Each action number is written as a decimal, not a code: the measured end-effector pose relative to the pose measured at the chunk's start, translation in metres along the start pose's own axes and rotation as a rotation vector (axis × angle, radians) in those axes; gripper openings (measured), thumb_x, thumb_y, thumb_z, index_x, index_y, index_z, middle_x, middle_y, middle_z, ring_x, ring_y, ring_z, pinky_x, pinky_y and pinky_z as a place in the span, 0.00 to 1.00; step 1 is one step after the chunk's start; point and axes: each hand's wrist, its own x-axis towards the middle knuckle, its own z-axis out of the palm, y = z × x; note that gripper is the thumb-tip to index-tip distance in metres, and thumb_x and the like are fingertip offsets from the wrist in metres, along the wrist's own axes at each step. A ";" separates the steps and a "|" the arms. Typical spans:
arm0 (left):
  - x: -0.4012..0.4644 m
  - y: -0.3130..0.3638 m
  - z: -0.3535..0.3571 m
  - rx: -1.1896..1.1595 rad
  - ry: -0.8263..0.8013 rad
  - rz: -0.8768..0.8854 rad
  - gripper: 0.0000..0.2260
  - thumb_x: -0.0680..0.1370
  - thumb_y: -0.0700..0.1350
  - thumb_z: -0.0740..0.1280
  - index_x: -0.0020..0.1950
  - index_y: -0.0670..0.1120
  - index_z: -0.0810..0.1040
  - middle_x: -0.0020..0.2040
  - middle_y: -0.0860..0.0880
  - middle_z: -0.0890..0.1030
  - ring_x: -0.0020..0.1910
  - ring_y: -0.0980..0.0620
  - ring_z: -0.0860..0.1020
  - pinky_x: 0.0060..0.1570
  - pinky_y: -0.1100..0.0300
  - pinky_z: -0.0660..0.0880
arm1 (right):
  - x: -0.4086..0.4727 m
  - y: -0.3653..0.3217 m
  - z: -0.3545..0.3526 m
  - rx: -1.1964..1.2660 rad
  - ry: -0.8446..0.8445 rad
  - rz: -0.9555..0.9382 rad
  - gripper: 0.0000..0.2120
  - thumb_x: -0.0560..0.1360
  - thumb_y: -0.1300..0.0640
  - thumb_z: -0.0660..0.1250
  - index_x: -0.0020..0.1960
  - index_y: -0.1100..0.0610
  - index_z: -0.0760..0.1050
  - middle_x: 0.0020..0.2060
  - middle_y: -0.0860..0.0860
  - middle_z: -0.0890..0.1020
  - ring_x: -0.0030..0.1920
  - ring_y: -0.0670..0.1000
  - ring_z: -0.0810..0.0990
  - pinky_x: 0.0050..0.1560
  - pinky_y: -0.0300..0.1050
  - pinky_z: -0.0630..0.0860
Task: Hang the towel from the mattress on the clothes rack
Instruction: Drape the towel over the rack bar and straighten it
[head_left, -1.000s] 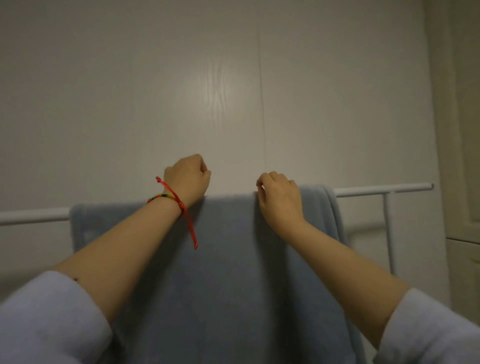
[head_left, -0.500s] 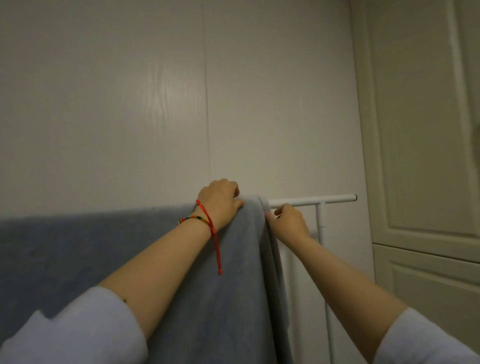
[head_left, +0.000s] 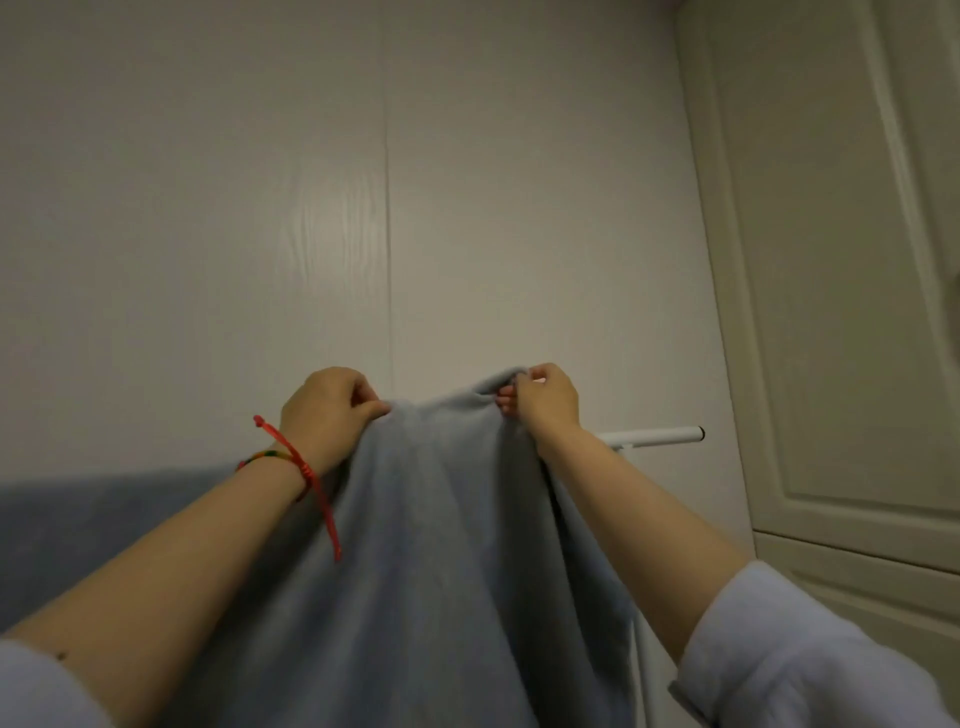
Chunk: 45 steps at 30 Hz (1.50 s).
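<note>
We see a pale wood-grain wall panel (head_left: 311, 208) filling the frame's left and centre, a vertical seam (head_left: 387, 208) through it, a cream panelled door (head_left: 831, 260) at right

Overall illumination is dim and flat, with a warm grey cast. A soft, diffuse highlight sits on the wall panel (head_left: 332, 218) above the left hand (head_left: 324, 410), showing faint wood-grain sheen; no hard glare is present. The towel (head_left: 441, 545) below both grips reads dark, and a narrow, deep shadow runs along the right forearm's inner edge. The towel portion left of the left hand's grip falls into heavier shade. Fine detail is soft throughout, with visible compression smearing. Wide-angle distortion bends the cabinet door (head_left: 831, 260) right of the right hand (head_left: 543, 397). The sleeves at the lower corners are blurred.
</note>
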 end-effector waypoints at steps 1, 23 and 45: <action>0.003 -0.005 -0.005 -0.003 0.024 -0.023 0.08 0.72 0.48 0.71 0.39 0.43 0.81 0.43 0.45 0.82 0.45 0.46 0.78 0.45 0.53 0.75 | 0.007 -0.004 0.003 -0.093 -0.005 -0.080 0.04 0.79 0.62 0.59 0.47 0.60 0.71 0.47 0.63 0.83 0.46 0.59 0.82 0.51 0.52 0.80; -0.011 -0.071 -0.052 0.249 -0.172 -0.188 0.17 0.78 0.50 0.63 0.30 0.46 0.73 0.35 0.46 0.77 0.39 0.46 0.75 0.42 0.57 0.70 | -0.032 -0.012 0.085 -0.752 -0.497 -0.458 0.07 0.75 0.54 0.64 0.46 0.54 0.81 0.45 0.52 0.86 0.48 0.53 0.83 0.50 0.46 0.78; -0.078 -0.159 -0.181 0.671 0.122 -0.184 0.08 0.78 0.40 0.61 0.54 0.39 0.77 0.54 0.38 0.80 0.54 0.37 0.76 0.52 0.47 0.71 | -0.139 0.002 0.140 -0.890 -0.362 -0.490 0.17 0.82 0.50 0.51 0.62 0.54 0.74 0.64 0.52 0.75 0.67 0.54 0.70 0.75 0.57 0.48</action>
